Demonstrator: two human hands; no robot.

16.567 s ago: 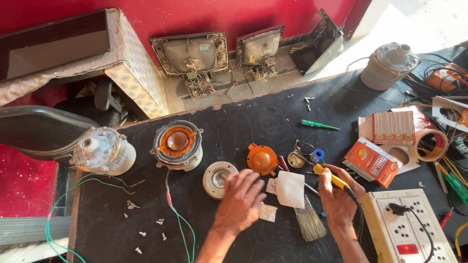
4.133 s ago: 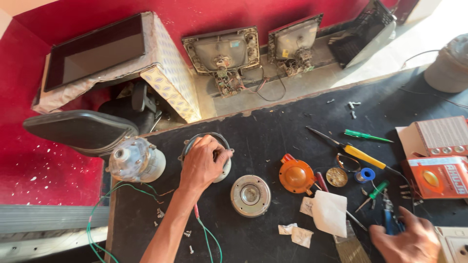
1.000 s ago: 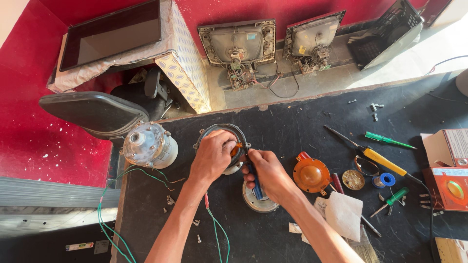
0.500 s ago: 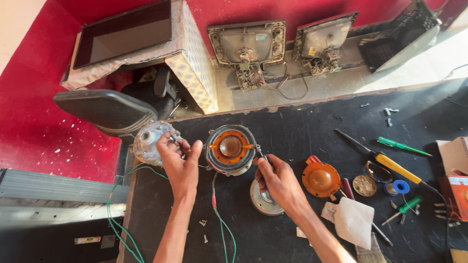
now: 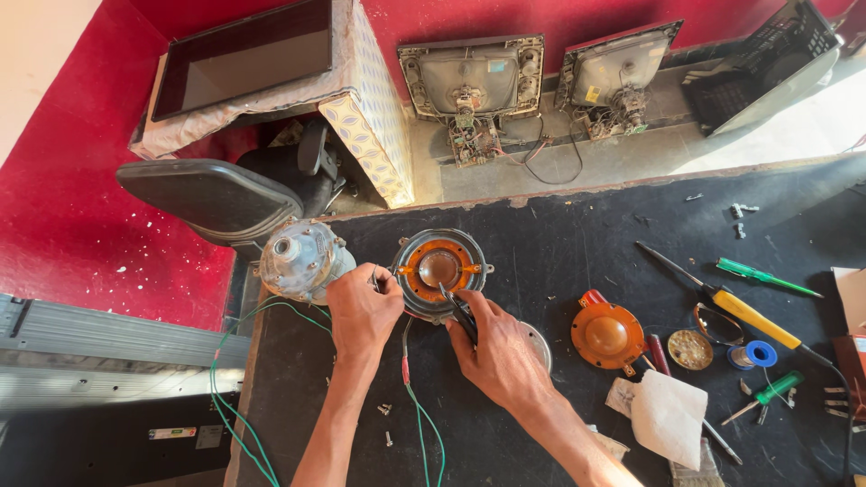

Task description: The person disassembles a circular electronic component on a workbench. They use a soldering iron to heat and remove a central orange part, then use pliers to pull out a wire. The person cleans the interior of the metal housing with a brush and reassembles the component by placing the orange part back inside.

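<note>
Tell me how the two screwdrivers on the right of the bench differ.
The yellow screwdriver is bigger, with a long dark shaft pointing up-left; the green screwdriver is slimmer and shorter. The yellow one lies nearer the blue tape roll; the green one lies farther back. Both lie flat, untouched by either hand.

The round speaker part (image 5: 440,271) I touch is orange inside with a grey metal ring. It lies flat, face up, on the black table (image 5: 559,271).
</note>
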